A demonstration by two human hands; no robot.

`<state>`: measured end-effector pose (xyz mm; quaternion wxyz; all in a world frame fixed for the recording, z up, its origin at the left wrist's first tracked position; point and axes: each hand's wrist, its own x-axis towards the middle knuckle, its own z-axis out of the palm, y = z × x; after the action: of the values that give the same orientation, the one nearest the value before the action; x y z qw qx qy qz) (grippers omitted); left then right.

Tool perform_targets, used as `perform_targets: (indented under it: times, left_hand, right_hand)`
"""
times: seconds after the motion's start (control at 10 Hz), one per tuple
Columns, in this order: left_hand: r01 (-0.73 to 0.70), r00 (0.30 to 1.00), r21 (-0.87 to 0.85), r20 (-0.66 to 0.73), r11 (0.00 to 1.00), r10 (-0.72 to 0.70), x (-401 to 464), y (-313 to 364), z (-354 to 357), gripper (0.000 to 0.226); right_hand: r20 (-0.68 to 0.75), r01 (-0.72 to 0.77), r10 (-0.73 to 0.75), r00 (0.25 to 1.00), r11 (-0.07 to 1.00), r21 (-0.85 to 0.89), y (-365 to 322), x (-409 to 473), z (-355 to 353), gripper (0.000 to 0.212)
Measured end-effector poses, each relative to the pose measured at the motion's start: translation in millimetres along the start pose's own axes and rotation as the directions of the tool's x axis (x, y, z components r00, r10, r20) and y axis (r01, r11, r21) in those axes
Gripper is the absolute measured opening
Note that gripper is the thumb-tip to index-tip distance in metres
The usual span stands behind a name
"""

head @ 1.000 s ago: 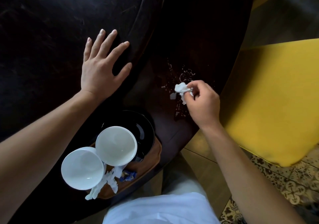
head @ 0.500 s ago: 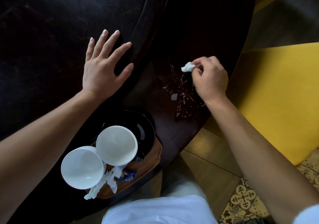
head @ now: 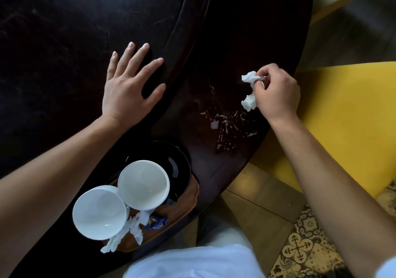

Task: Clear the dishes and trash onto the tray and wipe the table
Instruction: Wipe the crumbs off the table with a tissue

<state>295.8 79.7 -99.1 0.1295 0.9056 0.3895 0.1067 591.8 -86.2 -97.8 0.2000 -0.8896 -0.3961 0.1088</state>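
Note:
My right hand (head: 276,93) pinches a crumpled white tissue (head: 249,89) just above the dark wooden table (head: 64,42), near its right edge. White shreds and wet streaks (head: 227,125) lie on the table below and left of the tissue. My left hand (head: 130,84) rests flat on the table with fingers spread, holding nothing. Near the front edge a brown wooden tray (head: 188,202) carries a black plate (head: 180,166), two white bowls (head: 143,184) (head: 99,212), torn white paper (head: 128,232) and a blue wrapper (head: 156,223).
A yellow seat (head: 347,117) stands right of the table, close to my right forearm. Wooden floor and patterned tiles (head: 300,250) lie below. My white-clothed lap (head: 192,262) is against the table's front edge.
My right hand with the tissue has swept from the spill near the front edge away and to the right, leaving white shreds behind. My left hand has stayed flat.

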Motion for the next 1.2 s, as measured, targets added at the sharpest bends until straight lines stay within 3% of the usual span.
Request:
perform_targets:
  times: [0.3,0.4,0.5,0.6,0.7,0.9,1.0,1.1,1.2]
  left_hand:
    - [-0.003,1.000,-0.009,-0.018,1.000,0.003,0,0,2,0.053]
    - [0.000,1.000,-0.015,-0.015,1.000,-0.001,0,0,1,0.053]
    - [0.000,1.000,-0.011,-0.016,1.000,0.000,0,0,1,0.053]
    - [0.002,1.000,-0.011,-0.014,1.000,-0.002,-1,-1,2,0.053]
    - [0.004,1.000,-0.013,-0.015,1.000,-0.004,-1,-1,1,0.053]
    - [0.006,1.000,-0.006,-0.011,1.000,-0.006,-1,0,1,0.053]
    - [0.003,1.000,-0.008,-0.012,1.000,-0.003,0,0,1,0.053]
    - [0.001,1.000,-0.008,-0.015,1.000,-0.001,-1,-1,1,0.053]
    - [0.003,1.000,-0.008,-0.010,1.000,-0.003,0,0,2,0.053]
  right_hand:
    - [0.186,0.107,-0.089,0.978,0.990,-0.091,13,-63,3,0.030]
    - [0.235,0.118,-0.107,0.966,0.992,-0.036,13,-80,3,0.023]
    - [0.154,0.027,-0.037,0.987,0.998,0.064,23,-76,-6,0.019]
    - [-0.021,-0.075,0.077,0.997,0.995,0.071,40,-65,-19,0.018]
    - [-0.077,-0.152,0.157,0.985,0.986,0.062,47,-59,-17,0.014]
    - [0.067,-0.027,0.020,0.998,0.995,0.100,12,-88,7,0.016]
    - [0.068,0.005,-0.014,0.998,0.992,0.127,9,-94,6,0.016]
    - [0.023,-0.119,0.117,0.993,0.980,0.158,21,-78,0,0.022]
    - [0.109,-0.160,0.149,0.983,0.982,0.102,25,-67,-4,0.026]
